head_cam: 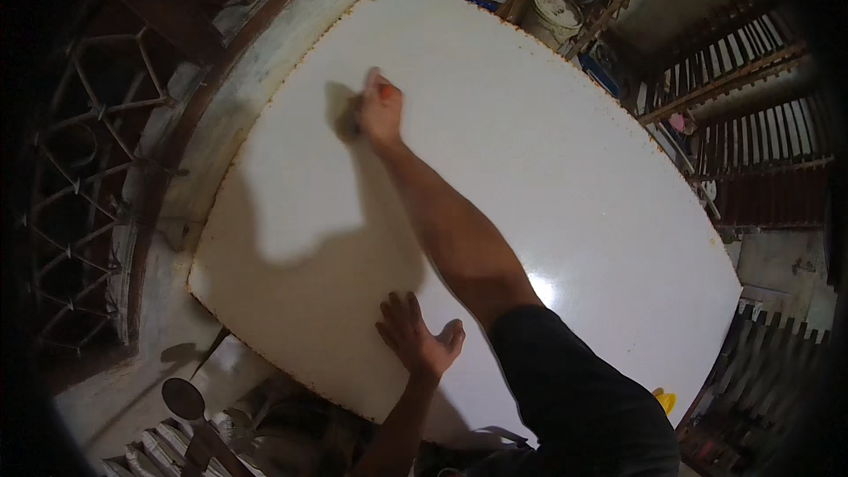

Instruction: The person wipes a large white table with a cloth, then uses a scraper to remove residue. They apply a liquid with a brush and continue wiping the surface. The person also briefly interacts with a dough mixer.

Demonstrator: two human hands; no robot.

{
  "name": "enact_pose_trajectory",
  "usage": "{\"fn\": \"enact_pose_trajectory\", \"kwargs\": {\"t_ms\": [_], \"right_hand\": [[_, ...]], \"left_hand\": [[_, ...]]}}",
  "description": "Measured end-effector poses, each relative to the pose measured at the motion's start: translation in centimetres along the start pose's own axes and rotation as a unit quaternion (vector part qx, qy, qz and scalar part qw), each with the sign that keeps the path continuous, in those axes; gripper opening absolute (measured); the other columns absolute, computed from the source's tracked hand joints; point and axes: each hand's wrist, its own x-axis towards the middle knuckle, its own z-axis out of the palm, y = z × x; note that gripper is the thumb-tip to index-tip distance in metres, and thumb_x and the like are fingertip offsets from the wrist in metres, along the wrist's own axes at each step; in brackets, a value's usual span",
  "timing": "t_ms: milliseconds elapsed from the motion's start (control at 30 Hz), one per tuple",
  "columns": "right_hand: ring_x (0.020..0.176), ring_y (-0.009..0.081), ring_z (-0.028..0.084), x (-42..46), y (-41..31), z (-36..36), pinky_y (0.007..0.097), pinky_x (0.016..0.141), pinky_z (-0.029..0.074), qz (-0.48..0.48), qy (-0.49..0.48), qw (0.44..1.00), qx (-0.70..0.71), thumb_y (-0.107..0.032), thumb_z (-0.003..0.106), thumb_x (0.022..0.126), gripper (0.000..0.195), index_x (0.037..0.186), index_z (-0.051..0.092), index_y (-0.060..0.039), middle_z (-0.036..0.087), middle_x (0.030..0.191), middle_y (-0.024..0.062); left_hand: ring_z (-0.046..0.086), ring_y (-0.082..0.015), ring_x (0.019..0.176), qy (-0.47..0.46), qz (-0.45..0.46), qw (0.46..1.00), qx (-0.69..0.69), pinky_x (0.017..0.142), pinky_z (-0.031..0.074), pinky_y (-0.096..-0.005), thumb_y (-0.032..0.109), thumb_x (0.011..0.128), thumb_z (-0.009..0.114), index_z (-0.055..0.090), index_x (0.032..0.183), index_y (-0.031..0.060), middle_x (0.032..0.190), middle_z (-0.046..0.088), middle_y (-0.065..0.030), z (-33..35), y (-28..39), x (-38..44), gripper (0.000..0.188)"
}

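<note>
A wide white tabletop (477, 119) with chipped, brownish edges lies before me. My right hand (383, 106) reaches far across it, close to the wall-side edge. A small orange-red object (387, 93), mostly hidden by the fingers, is held in that hand; what it is cannot be made out. Nearer to me, my left hand (419, 343) is over the table's near part with its fingers spread and nothing in it. A yellow object (664, 402) shows at the near right, partly covered by my dark sleeve (576, 377).
A metal window grille (99, 112) runs along the left wall. Beyond the far edge stands a lidded bucket (558, 13). Slatted wooden racks (729, 73) line the right. At the lower left are a dark round-headed utensil (183, 399) and several pale packets (156, 454).
</note>
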Motion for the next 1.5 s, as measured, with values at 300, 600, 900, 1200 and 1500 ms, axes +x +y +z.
{"fn": "enact_pose_trajectory", "kwargs": {"t_ms": [300, 600, 900, 1200, 1500], "right_hand": [[0.064, 0.0131, 0.049, -22.3, -15.4, -47.8, 0.0292, 0.061, 0.044, -0.212, 0.387, 0.876, -0.193, -0.025, 0.049, 0.104, 0.031, 0.079, 0.049, -0.0068, 0.053, 0.072, 0.0023], [0.084, 0.0370, 0.059, -6.7, 0.9, -4.1, 0.0475, 0.072, 0.045, -0.298, 0.042, 0.913, -0.274, -0.021, 0.064, 0.085, 0.013, 0.092, 0.067, -0.0112, 0.064, 0.087, 0.0149], [0.059, 0.0147, 0.047, -15.1, -3.8, -25.4, 0.0337, 0.050, 0.041, -0.090, 0.250, 0.951, -0.161, -0.026, 0.049, 0.101, 0.032, 0.074, 0.045, -0.0098, 0.047, 0.064, 0.0020], [0.072, 0.0147, 0.053, -28.5, -12.5, -41.7, 0.0310, 0.064, 0.042, -0.160, 0.333, 0.839, -0.399, -0.025, 0.054, 0.100, 0.029, 0.080, 0.058, -0.0041, 0.057, 0.076, 0.0019], [0.064, 0.0222, 0.052, -19.2, -0.1, 4.3, 0.0370, 0.063, 0.046, -0.012, -0.205, 0.973, -0.105, -0.020, 0.052, 0.099, 0.030, 0.075, 0.055, -0.0015, 0.045, 0.064, 0.0132]], "left_hand": [[0.015, -0.0480, 0.146, 0.040, 0.029, 0.999, -0.020, 0.114, 0.014, -0.0670, 0.056, 0.074, 0.068, 0.025, 0.152, 0.0027, 0.158, 0.020, -0.0267, 0.7, 0.2, -0.5, 0.104], [0.016, -0.0457, 0.147, 0.022, 0.042, 0.999, -0.021, 0.115, 0.015, -0.0654, 0.056, 0.074, 0.071, 0.027, 0.152, 0.0041, 0.158, 0.021, -0.0256, 2.1, 0.7, -0.6, 0.103], [0.014, -0.0444, 0.148, -0.027, 0.097, 0.995, -0.016, 0.118, 0.010, -0.0620, 0.060, 0.074, 0.069, 0.030, 0.150, 0.0001, 0.158, 0.020, -0.0270, 1.5, -0.5, -6.0, 0.105], [0.020, -0.0434, 0.146, -0.192, 0.240, 0.951, -0.037, 0.114, 0.017, -0.0647, 0.060, 0.077, 0.062, 0.030, 0.150, 0.0001, 0.157, 0.024, -0.0261, 4.0, 5.7, -14.9, 0.100], [0.020, -0.0398, 0.148, -0.161, 0.281, 0.945, -0.051, 0.119, 0.015, -0.0588, 0.054, 0.083, 0.062, 0.033, 0.149, -0.0019, 0.156, 0.029, -0.0248, 4.1, 7.5, -15.1, 0.091]]}}
